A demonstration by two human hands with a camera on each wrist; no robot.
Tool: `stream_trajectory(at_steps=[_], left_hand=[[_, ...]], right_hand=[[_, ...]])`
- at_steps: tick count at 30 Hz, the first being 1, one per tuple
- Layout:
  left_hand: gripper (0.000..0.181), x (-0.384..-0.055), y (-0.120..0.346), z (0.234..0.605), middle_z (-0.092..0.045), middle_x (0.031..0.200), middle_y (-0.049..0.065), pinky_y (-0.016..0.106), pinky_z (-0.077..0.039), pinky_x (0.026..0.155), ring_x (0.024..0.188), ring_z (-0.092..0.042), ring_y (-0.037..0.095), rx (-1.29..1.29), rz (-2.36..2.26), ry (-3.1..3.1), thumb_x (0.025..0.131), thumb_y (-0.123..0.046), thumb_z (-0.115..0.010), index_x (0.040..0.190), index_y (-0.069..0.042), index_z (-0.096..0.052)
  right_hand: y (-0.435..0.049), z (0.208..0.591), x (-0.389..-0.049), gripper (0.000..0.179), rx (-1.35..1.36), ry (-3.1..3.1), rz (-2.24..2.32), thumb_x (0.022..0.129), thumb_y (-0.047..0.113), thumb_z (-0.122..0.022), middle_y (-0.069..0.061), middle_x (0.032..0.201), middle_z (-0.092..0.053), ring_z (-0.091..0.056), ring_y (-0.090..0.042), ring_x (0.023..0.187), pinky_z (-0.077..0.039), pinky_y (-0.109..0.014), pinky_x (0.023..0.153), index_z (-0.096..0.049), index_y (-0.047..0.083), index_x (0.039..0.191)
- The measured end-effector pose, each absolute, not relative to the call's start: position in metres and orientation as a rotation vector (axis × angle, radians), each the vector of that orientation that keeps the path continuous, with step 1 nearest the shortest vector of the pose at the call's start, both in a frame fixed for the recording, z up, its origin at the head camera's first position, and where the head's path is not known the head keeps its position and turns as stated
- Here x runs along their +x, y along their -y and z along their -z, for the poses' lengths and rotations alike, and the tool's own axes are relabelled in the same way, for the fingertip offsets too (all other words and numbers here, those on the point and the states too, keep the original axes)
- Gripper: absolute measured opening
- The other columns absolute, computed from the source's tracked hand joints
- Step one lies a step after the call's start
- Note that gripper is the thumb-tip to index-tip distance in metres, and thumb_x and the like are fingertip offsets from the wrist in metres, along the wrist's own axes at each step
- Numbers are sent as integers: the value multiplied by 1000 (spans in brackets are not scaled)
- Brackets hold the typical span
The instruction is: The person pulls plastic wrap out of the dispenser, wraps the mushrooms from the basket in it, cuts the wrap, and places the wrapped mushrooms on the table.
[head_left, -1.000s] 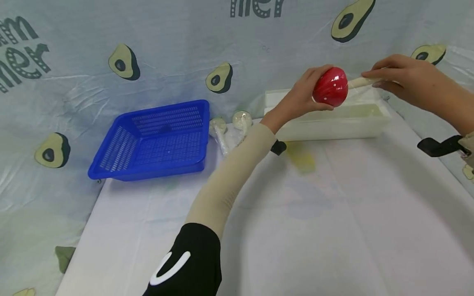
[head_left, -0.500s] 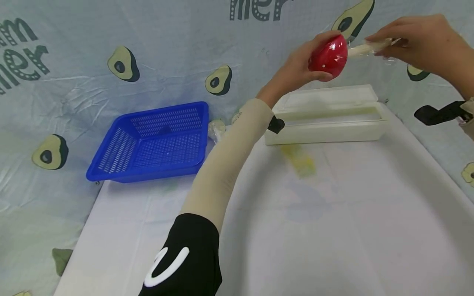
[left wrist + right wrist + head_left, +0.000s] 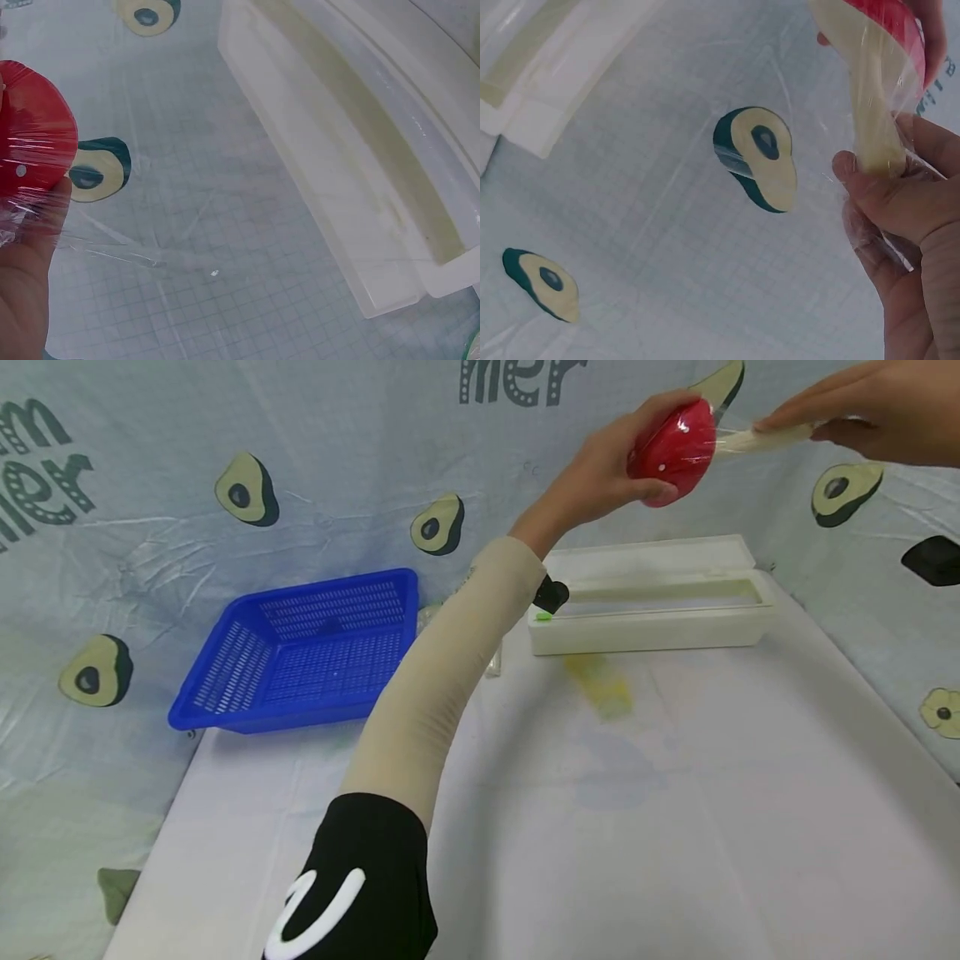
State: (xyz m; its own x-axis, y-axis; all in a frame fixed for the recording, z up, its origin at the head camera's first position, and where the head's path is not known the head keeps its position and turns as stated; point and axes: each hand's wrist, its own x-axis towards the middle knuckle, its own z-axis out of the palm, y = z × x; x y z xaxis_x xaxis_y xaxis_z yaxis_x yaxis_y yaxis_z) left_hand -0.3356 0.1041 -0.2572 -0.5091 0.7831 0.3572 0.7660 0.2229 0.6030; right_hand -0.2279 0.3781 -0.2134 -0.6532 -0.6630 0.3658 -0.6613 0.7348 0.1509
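My left hand (image 3: 581,485) holds the rounded red cap (image 3: 684,447) of a mushroom-shaped thing, up in front of the backdrop. The cap has white dots and a glossy layer of clear plastic film stretched over it, also seen around the red cap (image 3: 34,131) in the left wrist view. From its cream underside runs a cream stem (image 3: 757,440), and my right hand (image 3: 892,414) pinches the stem's far end. In the right wrist view loose film gathers at my right fingers (image 3: 866,225), round the stem (image 3: 877,127).
A long white film box (image 3: 645,633) stands with its lid up at the back of the white-covered table (image 3: 675,827). Left of it is a blue plastic basket (image 3: 288,717). A small wrapped thing (image 3: 494,664) shows beside my left sleeve, mostly hidden.
Both hands have lifted the mushroom-shaped thing up and away from the film box. My right hand has also moved out to the right, so the film box is now in full view.
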Motion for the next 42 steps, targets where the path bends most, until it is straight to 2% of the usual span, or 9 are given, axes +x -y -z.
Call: stream_trajectory(at_steps=[8, 11, 14, 18, 20, 23, 28, 35, 42], left_hand=[[89, -322, -91, 261, -43, 155, -5, 19, -47, 101, 138, -38, 6, 1416, -1114, -2427, 84, -27, -85, 158, -25, -35], [86, -313, -83, 275, -45, 153, -4, 20, -50, 96, 135, -41, 8, 1320, -1116, -2380, 86, -30, -83, 158, -29, -35], [84, -305, -75, 294, -46, 151, -3, 21, -53, 91, 131, -43, 8, 1231, -1172, -2299, 87, -30, -82, 157, -31, -37], [79, -290, -64, 323, -48, 148, -2, 23, -56, 86, 126, -47, 9, 1096, -1288, -2148, 89, -27, -81, 156, -31, -40], [77, -282, -60, 337, -50, 145, -1, 25, -58, 84, 123, -49, 9, 1010, -1334, -2090, 89, -26, -80, 155, -33, -41], [74, -272, -55, 356, -53, 139, 0, 26, -59, 82, 118, -52, 11, 906, -1391, -2043, 90, -27, -80, 154, -35, -43], [70, -262, -53, 373, -57, 133, -2, 25, -59, 81, 116, -54, 11, 858, -1429, -2064, 90, -31, -79, 152, -36, -47], [78, -259, -39, 375, -55, 142, 3, 25, -56, 89, 122, -56, 12, 967, -1374, -1971, 91, -20, -78, 158, -21, -38], [31, -264, -19, 375, -70, 122, 8, 30, -55, 96, 110, -68, 17, 897, -1614, -1855, 96, -10, -71, 126, -3, -65]], right_hand=[[-371, 213, -215, 61, 947, 2635, 34, 65, -40, -65, -37, 112, -63, -57, -57, 86, -26, -2, 83, -69, -6, 116], [-360, 222, -207, 55, 912, 2653, 52, 67, -36, -69, -36, 108, -65, -59, -54, 84, -52, -26, 81, -71, -5, 112], [-350, 236, -199, 50, 905, 2656, 46, 67, -32, -74, -32, 103, -67, -58, -49, 85, -56, -53, 78, -73, -4, 108], [-343, 257, -190, 46, 905, 2632, -10, 60, -25, -82, -21, 94, -73, -59, -39, 86, -55, -15, 76, -79, 1, 97], [-340, 268, -185, 45, 886, 2656, -42, 60, -23, -84, -20, 94, -75, -64, -39, 86, -53, -12, 72, -80, 3, 96], [-335, 282, -176, 47, 815, 2766, -109, 71, -21, -79, -23, 107, -73, -69, -40, 85, -60, -45, 70, -77, 4, 110], [-330, 303, -165, 56, 762, 2924, -268, 85, -8, -70, -13, 120, -70, -66, -25, 85, -57, -33, 67, -64, 13, 137], [-331, 320, -160, 52, 841, 2778, -293, 75, -1, -86, -11, 112, -74, -71, -28, 86, -45, -5, 71, -72, 10, 124], [-339, 326, -158, 54, 763, 2709, -354, 70, -6, -87, -10, 110, -75, -66, -8, 92, -32, 6, 78, -75, 12, 119]])
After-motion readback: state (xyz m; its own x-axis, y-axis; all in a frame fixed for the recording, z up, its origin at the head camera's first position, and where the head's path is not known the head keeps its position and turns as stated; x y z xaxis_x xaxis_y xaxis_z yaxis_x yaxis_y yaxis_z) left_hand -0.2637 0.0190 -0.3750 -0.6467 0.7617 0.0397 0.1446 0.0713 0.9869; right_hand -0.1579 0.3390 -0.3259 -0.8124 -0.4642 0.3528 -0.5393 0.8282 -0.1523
